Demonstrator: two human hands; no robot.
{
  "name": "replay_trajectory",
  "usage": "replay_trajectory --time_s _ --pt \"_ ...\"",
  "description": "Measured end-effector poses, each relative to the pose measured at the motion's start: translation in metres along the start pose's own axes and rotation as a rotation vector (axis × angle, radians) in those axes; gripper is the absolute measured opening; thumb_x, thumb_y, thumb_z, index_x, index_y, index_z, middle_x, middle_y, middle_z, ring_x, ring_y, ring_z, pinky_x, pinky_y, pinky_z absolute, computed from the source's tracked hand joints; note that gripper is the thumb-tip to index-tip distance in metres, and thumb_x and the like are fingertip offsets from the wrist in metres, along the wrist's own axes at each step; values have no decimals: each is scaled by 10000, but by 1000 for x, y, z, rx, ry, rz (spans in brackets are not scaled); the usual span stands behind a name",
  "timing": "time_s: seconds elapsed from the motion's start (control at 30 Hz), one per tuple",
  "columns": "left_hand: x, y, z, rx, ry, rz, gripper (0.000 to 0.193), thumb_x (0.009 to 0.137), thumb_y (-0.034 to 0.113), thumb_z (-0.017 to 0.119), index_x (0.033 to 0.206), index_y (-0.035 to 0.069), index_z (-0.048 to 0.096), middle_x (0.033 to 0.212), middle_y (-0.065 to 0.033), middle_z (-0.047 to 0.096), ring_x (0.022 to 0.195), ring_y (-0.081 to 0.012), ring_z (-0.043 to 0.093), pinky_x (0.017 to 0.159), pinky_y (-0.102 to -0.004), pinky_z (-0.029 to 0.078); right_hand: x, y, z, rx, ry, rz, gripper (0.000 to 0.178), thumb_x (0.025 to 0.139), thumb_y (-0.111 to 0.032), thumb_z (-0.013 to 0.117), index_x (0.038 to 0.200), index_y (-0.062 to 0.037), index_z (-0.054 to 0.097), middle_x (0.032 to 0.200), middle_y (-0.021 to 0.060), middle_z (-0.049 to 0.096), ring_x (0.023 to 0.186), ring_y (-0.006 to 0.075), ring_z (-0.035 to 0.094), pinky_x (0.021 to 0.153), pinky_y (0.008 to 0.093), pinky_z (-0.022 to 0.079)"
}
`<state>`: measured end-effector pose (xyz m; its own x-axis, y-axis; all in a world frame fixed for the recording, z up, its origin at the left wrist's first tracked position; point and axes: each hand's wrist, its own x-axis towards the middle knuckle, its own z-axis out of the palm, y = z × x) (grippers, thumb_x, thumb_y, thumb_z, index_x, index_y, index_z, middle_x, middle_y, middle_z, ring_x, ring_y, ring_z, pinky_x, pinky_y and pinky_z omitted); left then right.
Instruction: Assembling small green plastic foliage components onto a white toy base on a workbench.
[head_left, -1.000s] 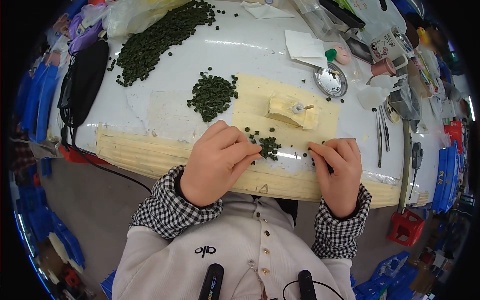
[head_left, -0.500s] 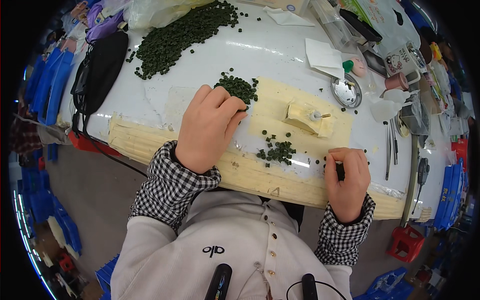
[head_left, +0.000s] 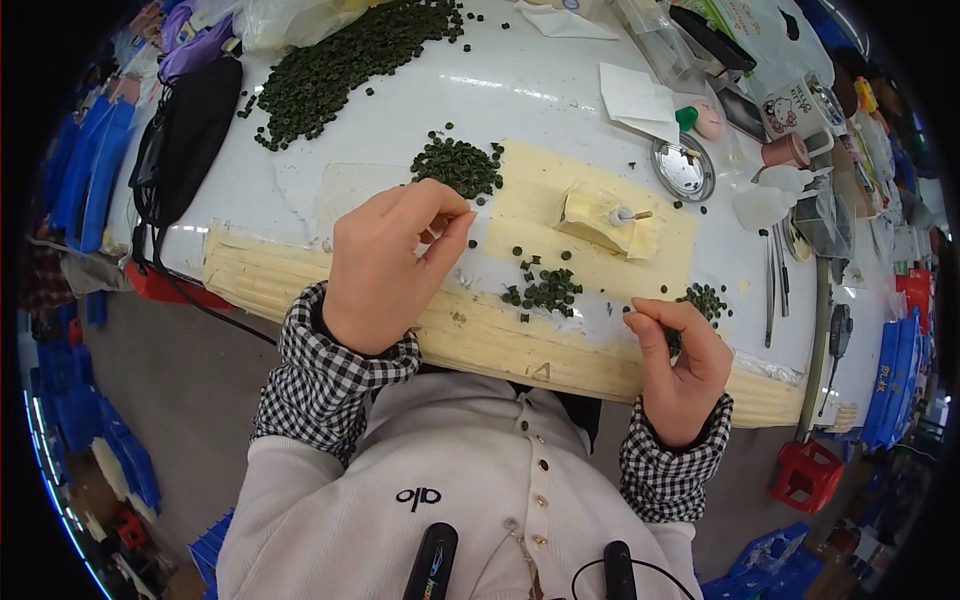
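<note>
My left hand (head_left: 390, 265) is over the table's near side, just below a small pile of dark green cylindrical pieces (head_left: 455, 168). Its thumb and index fingertips are pressed together; whatever they pinch is too small to make out. A single green piece lies just below those tips. My right hand (head_left: 685, 360) has thumb and index finger nearly meeting beside one small green piece (head_left: 627, 310); whether they grip it I cannot tell. Between the hands sits a loose cluster of green pieces (head_left: 545, 291). More green pieces (head_left: 706, 300) lie beyond and partly under the right hand.
A cream block with a short peg (head_left: 610, 222) stands on a yellow sheet (head_left: 515, 215). A large green heap (head_left: 330, 80) and a black pouch (head_left: 188, 140) are at far left. A round metal dish (head_left: 683, 170), tweezers (head_left: 769, 290) and a white cup (head_left: 795, 108) are right.
My left hand has drawn back from the small pile, its fingertips now below it. My right hand has moved left to a lone piece, uncovering green pieces behind it. The view has shifted slightly.
</note>
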<state>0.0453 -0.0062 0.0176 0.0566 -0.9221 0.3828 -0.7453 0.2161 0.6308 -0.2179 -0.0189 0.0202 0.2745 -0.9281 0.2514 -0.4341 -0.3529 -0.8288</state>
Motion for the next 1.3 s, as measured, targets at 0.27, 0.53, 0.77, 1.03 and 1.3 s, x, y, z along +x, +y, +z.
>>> replay_trajectory --time_s 0.27,0.53,0.77,1.03,1.3 --pt "-10 24 3 -868 -152 -230 131 841 -69 630 969 -49 647 927 -136 676 801 -144 638 732 -260 526 2 -6 4 604 -145 221 191 861 68 606 1043 51 660 924 118 689 870 167 651 822 283 505" --pt "-7 39 33 -1218 -310 -368 171 886 -52 580 1045 -57 642 964 -140 668 825 -154 628 759 -271 523 7 2 10 889 -230 226 201 864 61 619 1064 50 642 961 133 691 908 168 657 841 287 519" --pt "-8 34 44 -1286 -329 -430 183 893 -6 608 1070 -45 636 971 -116 683 866 -133 652 803 -252 533 8 -2 14 773 -126 187 173 861 43 636 1032 37 653 976 120 687 907 153 644 819 272 506" --pt "-7 32 45 -1340 -328 -427 202 899 -2 611 1091 -65 618 969 -129 683 885 -146 666 801 -250 550 16 -4 23 366 -19 -64 215 813 52 674 1018 -8 695 881 83 642 797 149 604 731 251 478" --pt "-7 32 42 -1376 -394 -477 199 895 -2 618 1082 -69 627 983 -148 684 871 -161 679 794 -259 565 14 -5 26 242 45 -149 266 777 47 718 1029 -40 715 868 71 619 743 134 596 645 232 478"
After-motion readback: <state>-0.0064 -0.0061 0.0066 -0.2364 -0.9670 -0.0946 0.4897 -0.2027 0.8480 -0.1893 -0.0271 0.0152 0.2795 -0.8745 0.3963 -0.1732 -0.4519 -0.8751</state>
